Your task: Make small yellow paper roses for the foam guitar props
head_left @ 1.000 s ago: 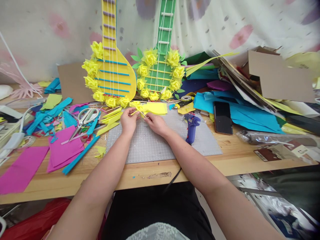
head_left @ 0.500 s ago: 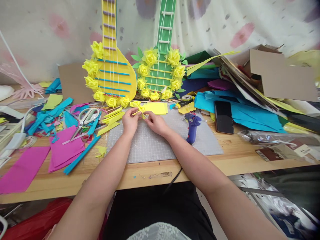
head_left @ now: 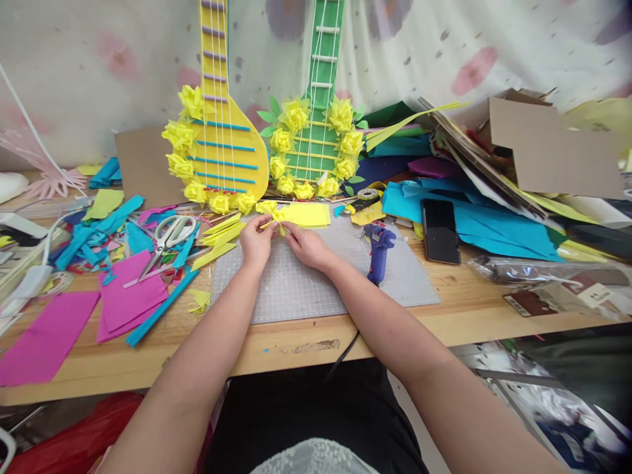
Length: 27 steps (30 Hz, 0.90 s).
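Observation:
Both hands meet over the back of the grey cutting mat. My left hand pinches a small piece of yellow paper, its fingers closed. From the other side, my right hand has its fingertips closed on the same piece; exactly how it is folded is too small to tell. Just behind lies a stack of yellow paper. Yellow strips fan out left of my left hand. A blue glue gun stands on the mat to the right of my right hand.
A yellow paper guitar and a green one, both trimmed with yellow paper flowers, lean at the back. Scissors lie on magenta sheets and blue scraps at left. A phone rests on blue paper at right.
Both hands stay in the same place with the yellow paper between them. My right fingertips have shifted slightly; the view has moved a little.

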{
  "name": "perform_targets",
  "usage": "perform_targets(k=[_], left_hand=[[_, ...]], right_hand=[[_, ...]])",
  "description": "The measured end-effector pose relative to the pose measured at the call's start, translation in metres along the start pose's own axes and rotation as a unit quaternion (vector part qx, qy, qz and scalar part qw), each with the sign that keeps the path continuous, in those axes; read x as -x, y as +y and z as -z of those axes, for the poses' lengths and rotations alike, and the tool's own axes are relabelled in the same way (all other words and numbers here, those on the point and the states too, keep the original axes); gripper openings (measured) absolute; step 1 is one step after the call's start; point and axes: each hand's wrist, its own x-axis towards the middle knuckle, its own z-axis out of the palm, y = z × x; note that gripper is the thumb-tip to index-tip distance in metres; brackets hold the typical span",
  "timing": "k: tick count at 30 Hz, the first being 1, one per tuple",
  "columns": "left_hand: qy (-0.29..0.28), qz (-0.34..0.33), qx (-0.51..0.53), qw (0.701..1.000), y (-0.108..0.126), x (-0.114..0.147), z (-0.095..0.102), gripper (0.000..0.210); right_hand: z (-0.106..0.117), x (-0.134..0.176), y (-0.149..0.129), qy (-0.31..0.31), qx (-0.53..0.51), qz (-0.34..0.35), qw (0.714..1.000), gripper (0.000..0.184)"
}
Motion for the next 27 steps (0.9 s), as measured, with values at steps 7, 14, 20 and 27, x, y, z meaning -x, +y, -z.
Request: perform_targets(k=[7,14,20,27], left_hand=[[0.005,-0.003,0.0,1.0,0.0032,0.0,0.0009,0.024],[-0.003,-0.004,-0.008,1.0,0.0075,0.0014,0.0005,0.023],[-0.008,-0.001,-0.002,1.0,0.0029,0.0008,0.0005,0.024],[-0.003,-0.004,0.017,1.0,0.0035,0.0001,0.0012,0.024]], right_hand=[[-0.0023,0.0011,0.0002,0.006,0.007,-0.001,1.0,0.039],[-0.0018,0.0019,-0.0047,0.023,0.01,-0.052,0.998,0.034],[-0.0003,0.0018,-0.0023,0.002,0.038,-0.03,0.999,0.04],[-0.0018,0.0023,-0.0043,-0.015,0.059,-0.017,0.998,0.041]])
